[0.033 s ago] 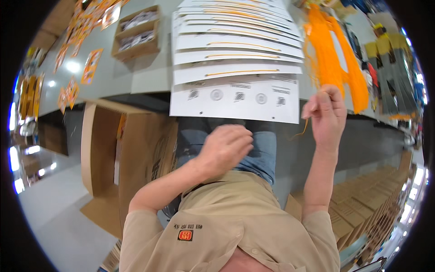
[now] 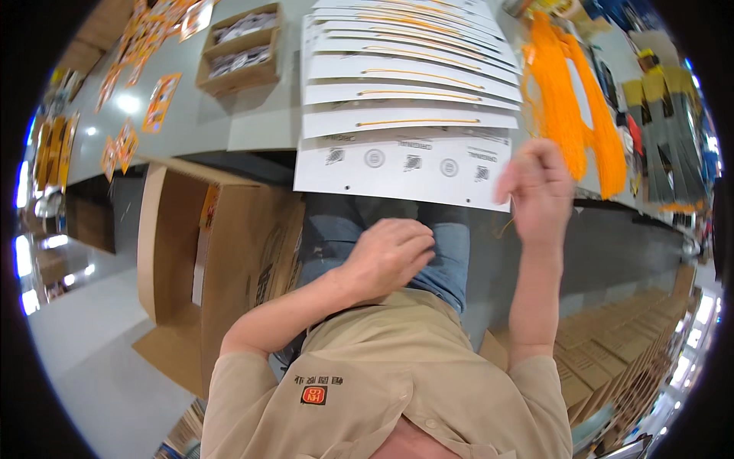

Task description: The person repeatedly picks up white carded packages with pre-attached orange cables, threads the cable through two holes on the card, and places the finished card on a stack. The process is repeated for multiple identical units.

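My right hand (image 2: 541,187), blurred by motion, is closed in a pinch at the right edge of the front white printed sheet (image 2: 397,180). A thin orange string (image 2: 503,229) hangs below its fingers. My left hand (image 2: 390,256) rests over my lap with its fingers curled together; anything inside them is hidden. Overlapping white sheets lie in a stack on the table, and an orange cord (image 2: 419,122) runs across one of them, with similar cords on those behind. Two small dark holes show along the front sheet's lower edge. Beyond my right hand lies a bundle of orange strings (image 2: 562,99).
A divided cardboard tray (image 2: 241,50) with small packets stands left of the sheets. Orange printed cards (image 2: 160,103) lie scattered at the far left of the grey table (image 2: 264,122). An open carton (image 2: 172,252) stands left of my legs; several cartons (image 2: 612,344) line the right.
My right hand has shifted left, away from the orange bundle and toward the front sheet's edge. The whole view has moved slightly. My left hand keeps its curled pose.
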